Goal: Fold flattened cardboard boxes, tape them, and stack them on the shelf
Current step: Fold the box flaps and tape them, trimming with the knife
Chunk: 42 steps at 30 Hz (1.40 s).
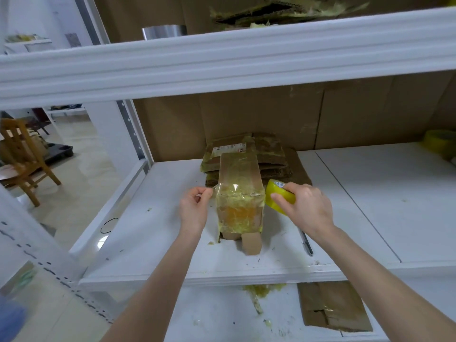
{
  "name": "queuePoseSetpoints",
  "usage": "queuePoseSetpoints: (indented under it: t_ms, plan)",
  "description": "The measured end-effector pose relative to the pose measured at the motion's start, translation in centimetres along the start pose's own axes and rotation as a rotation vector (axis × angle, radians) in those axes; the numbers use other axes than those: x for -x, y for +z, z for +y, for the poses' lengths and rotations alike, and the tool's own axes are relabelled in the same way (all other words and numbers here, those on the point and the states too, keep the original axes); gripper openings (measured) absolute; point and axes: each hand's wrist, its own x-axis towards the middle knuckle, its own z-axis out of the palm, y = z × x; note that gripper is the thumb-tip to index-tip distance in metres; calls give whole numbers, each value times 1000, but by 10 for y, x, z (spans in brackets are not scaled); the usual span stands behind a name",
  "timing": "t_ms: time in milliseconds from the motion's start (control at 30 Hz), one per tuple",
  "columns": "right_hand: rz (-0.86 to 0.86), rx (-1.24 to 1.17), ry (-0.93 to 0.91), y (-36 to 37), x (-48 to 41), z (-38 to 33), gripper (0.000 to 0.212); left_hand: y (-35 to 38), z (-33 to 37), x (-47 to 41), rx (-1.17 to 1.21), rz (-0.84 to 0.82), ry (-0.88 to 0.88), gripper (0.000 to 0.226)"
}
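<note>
A small folded cardboard box [238, 193], covered in old yellowish tape, stands on the white shelf board [158, 233]. Its bottom flaps splay open toward me. My left hand [195, 209] pinches the free end of a clear tape strip at the box's upper left corner. The strip runs across the box's front face to a yellow tape roll [277, 196], which my right hand [304, 208] grips just right of the box. Behind the box lies a pile of flattened, taped cardboard boxes [246, 154].
A pen-like tool [306, 241] lies on the shelf under my right forearm. Another tape roll [439, 141] sits at the far right. Flat cardboard [333, 307] and tape scraps lie on the lower shelf. The upper shelf beam [222, 60] hangs overhead. A wooden chair [22, 156] stands left.
</note>
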Motion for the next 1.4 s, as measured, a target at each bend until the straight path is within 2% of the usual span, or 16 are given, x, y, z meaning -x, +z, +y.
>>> queuePoseSetpoints:
  t_ms: [233,333,433,500,567,600,667,733,800,900,1000,1067,1133,1267,1333,1400]
  plan:
    - [-10,-5,-2,3,-2,-7,44,23,-4,6,7,-15,-35,14]
    - [-16,-18,-16,3,-2,-10,46,22,-11,0,21,-23,-165,23]
    - [-21,-15,-22,1,-2,-12,47,12,-13,-2,155,-20,-356,17]
    - [-18,-9,-16,1,-1,-11,48,1,-8,9,138,108,-230,13]
    - [-16,-18,-24,2,1,-11,50,-7,5,30,-56,236,144,25]
    - [-15,-24,-31,3,0,-12,50,-8,14,41,-134,222,361,30]
    - [-32,-45,-59,4,-1,-13,49,1,20,49,-316,25,709,35]
    - [-61,-94,-88,3,-5,-11,45,15,19,39,-617,-123,913,39]
    - [-116,-131,-114,5,-9,-5,39,23,21,28,-858,-125,913,39]
    - [-283,-321,-125,9,-15,11,27,24,24,23,-956,-123,842,42]
    - [-158,-609,108,6,-32,46,21,22,23,22,-967,-127,822,42]
    - [-106,-455,254,6,-41,76,15,18,21,23,-962,-136,802,43]
    - [-257,-248,358,15,-42,98,13,17,20,22,-947,-133,792,44]
    - [-510,-67,403,40,-32,98,38,17,20,23,-936,-121,789,44]
    - [-560,-6,403,46,-27,92,49,16,20,23,-949,-124,786,44]
    - [-579,16,401,50,-25,90,47,16,20,22,-952,-124,770,45]
